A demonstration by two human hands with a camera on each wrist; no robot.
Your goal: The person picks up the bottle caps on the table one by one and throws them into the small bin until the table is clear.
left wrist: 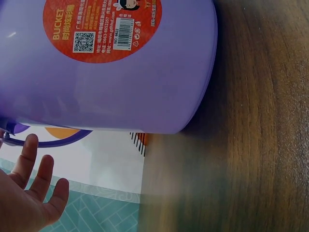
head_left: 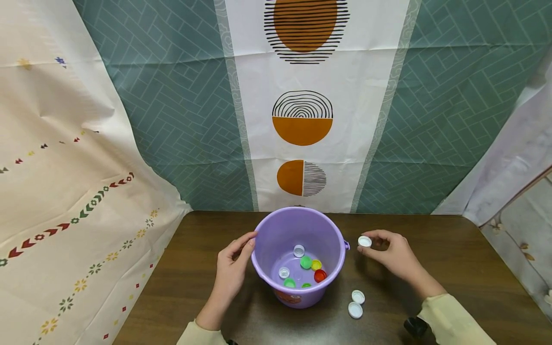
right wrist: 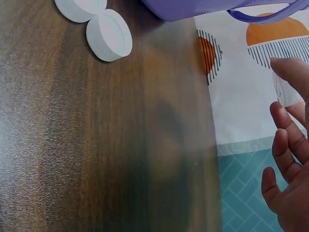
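A purple bucket [head_left: 298,218] stands on the table, with several bottle caps on its bottom, among them a red cap [head_left: 320,275] and a yellow cap [head_left: 316,265]. My left hand [head_left: 232,262] pinches the bucket's left rim near the handle joint with thumb and index finger; its other fingers spread loosely beside the wall in the left wrist view. Right of the bucket, my right hand [head_left: 394,254] holds a white bottle cap [head_left: 364,241] between thumb and fingers, raised above the table. Two more white caps [right wrist: 109,36] lie touching each other on the wood, their hollow sides up.
The dark wooden table [head_left: 185,287] ends at a patterned cloth [head_left: 302,148] hanging behind it. Close against the bucket's wall hangs its purple handle [right wrist: 265,14]. A cream embroidered cloth [head_left: 77,230] borders the left side, and a pale floral one hangs at the right.
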